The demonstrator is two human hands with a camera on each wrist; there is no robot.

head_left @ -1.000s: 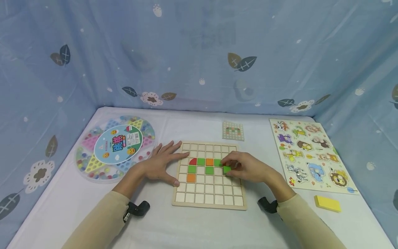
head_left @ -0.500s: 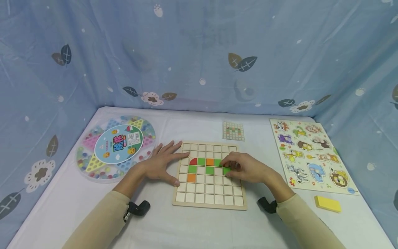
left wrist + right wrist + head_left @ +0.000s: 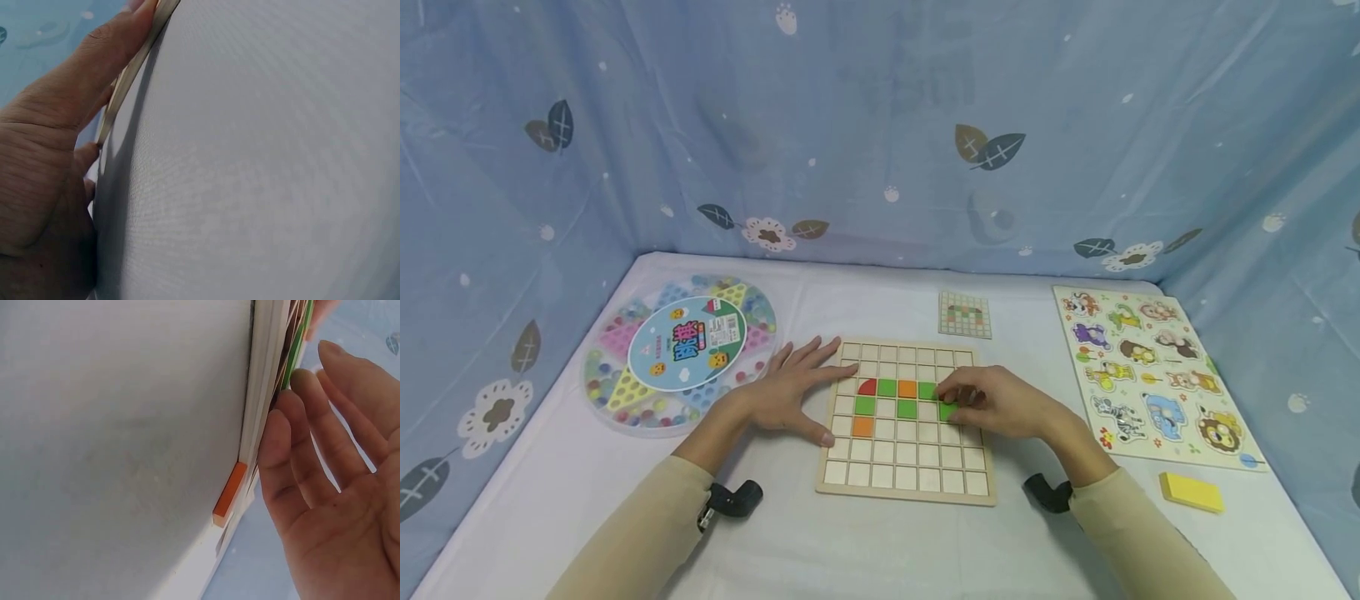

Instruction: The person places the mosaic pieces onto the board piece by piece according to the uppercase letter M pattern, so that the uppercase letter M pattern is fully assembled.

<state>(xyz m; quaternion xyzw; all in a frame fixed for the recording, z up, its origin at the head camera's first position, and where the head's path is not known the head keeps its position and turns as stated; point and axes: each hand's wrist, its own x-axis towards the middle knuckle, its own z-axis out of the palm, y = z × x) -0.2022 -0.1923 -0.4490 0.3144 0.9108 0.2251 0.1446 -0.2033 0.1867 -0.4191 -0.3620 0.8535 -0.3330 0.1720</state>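
A square wooden grid board lies on the white table. Red, green and orange tiles fill some of its cells, including a red quarter-round tile and an orange tile. My left hand rests with fingers spread at the board's left edge, thumb on its frame; the left wrist view shows the board's edge beside the thumb. My right hand is over the right side of the board, its fingertips at a green tile. In the right wrist view, its fingers are loosely bent and the thumb stands apart from them.
Behind the board lies a small pattern card. A round marble game box stands at the left, an animal puzzle board at the right with a yellow block before it. An orange block shows in the right wrist view.
The green tile under my right hand was tilted up between finger and thumb and now sits lower in its cell. My left hand has stayed in place.
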